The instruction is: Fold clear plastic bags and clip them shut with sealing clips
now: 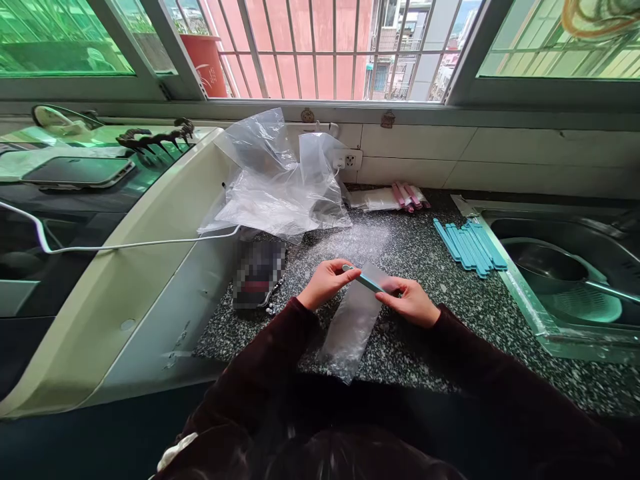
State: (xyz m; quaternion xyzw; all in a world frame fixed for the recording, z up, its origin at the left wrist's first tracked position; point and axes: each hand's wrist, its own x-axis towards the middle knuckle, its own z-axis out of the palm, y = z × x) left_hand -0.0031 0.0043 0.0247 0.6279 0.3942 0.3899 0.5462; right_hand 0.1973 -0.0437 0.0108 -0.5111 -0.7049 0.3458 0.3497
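Observation:
Between my two hands is a slim blue bag clip, slanting down to the right over the top end of a narrow clear plastic bag. My left hand pinches the clip's upper left end. The fingers of my right hand close round its lower right end, close to the bag's edge. How the bag's top sits against the clip is hard to make out. Several similar blue clips lie in a loose row on the speckled counter, to the right.
Large crumpled clear bags lie at the back left, near a socket. A packet with pink clips lies by the wall. A dark phone-like object, blurred, is left of my hands. The sink on the right holds a pan.

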